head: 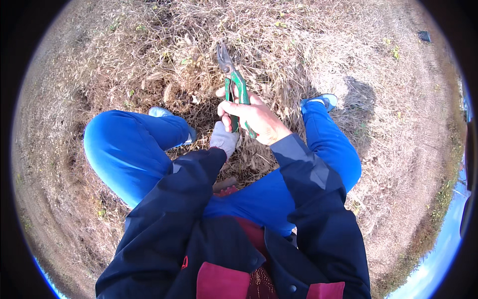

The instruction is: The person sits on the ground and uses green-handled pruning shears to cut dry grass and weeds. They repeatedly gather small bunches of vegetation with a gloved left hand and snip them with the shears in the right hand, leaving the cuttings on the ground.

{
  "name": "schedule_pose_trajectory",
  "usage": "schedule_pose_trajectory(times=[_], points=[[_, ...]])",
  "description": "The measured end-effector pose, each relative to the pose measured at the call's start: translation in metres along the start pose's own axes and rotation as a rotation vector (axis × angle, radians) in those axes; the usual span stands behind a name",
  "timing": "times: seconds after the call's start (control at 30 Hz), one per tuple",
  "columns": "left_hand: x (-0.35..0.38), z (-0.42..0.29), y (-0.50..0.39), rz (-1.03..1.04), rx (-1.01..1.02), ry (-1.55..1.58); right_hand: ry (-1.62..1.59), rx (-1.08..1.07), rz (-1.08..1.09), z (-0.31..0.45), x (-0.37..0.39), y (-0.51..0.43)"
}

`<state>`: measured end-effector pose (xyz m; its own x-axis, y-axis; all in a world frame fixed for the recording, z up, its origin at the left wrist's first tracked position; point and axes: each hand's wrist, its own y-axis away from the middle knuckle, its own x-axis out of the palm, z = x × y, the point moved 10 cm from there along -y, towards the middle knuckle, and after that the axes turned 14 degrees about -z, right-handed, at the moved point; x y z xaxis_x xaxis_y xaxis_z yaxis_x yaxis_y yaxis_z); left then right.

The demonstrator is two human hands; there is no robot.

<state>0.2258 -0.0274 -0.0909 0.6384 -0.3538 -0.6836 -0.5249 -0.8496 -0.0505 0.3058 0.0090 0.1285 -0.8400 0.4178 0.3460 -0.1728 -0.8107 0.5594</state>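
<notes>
My bare right hand (pixel 255 115) is closed around the green handles of a pair of pruning shears (pixel 234 80). The metal blades point away from me, over dry grass. Just below and to the left is my left hand (pixel 223 139), in a pale knit glove, close to the lower handle ends. Its fingers are mostly hidden behind the shears and my right hand, so whether it holds anything does not show.
Dry, matted grass (pixel 149 67) surrounds my bent legs in blue trousers (pixel 127 153). My right shoe (pixel 324 101) rests on the grass. A small dark object (pixel 424 36) lies far off at the upper right.
</notes>
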Motion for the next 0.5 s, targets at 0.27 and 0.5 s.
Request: schedule_pose_trajectory(times=[0.27, 0.5], points=[[-0.009, -0.003, 0.002, 0.276, -0.192, 0.016, 0.624, 0.280, -0.376, -0.180, -0.120, -0.061], [-0.023, -0.023, 0.008, 0.560, 0.196, -0.630, 1.428, 0.262, -0.506, -0.162, -0.254, -0.030]])
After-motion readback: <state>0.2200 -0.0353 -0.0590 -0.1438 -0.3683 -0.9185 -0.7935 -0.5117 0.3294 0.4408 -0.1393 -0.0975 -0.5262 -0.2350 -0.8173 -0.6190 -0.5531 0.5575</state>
